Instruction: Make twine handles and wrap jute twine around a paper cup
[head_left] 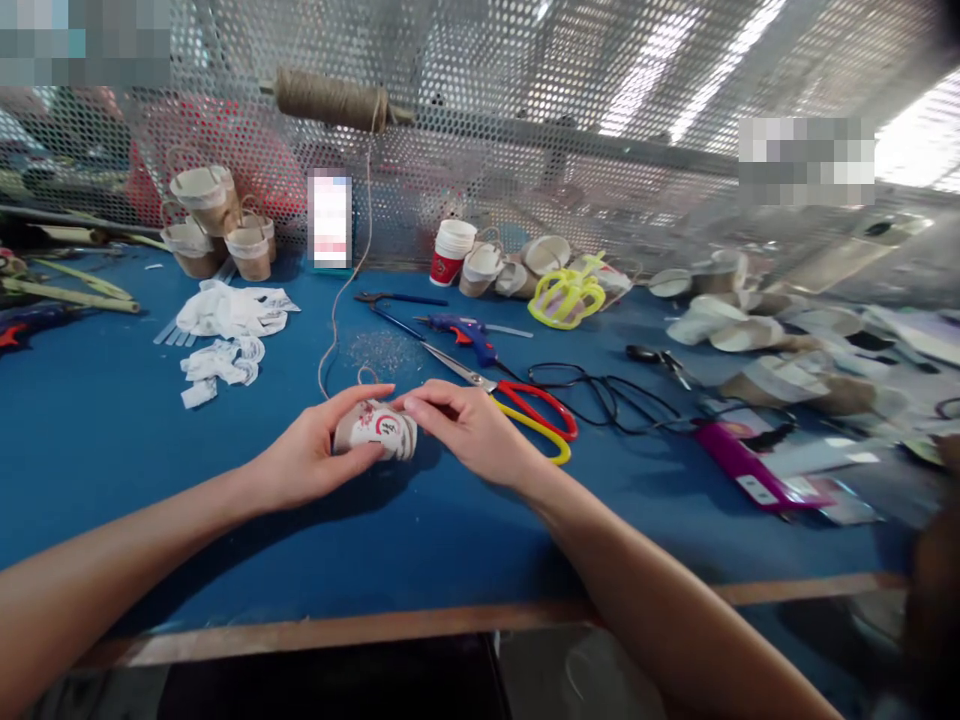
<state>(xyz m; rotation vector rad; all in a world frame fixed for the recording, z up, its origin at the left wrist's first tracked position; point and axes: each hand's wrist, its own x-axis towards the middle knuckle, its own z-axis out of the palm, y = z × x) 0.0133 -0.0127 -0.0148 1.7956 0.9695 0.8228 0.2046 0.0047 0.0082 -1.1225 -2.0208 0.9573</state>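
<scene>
A small paper cup (375,428) with red and black print lies on its side on the blue table. My left hand (319,445) is wrapped around it, thumb in front and fingers behind. At the cup's right end, my right hand (465,425) has its thumb and fingers pinched together; what they hold is too small to make out. Tan twine (345,290) runs down from a spool (330,100) to behind the cup, and a small twine loop (367,374) stands up there. Just right of my right hand lie scissors (536,408) with red and yellow handles.
Behind my hands lie pliers (401,300) and a blue glue gun (465,335) with a black cord. Twine-covered cups (199,240) stand back left, near white paper scraps (232,310). A yellow basket (566,297) sits behind. At right lie more cups and a purple power strip (757,470).
</scene>
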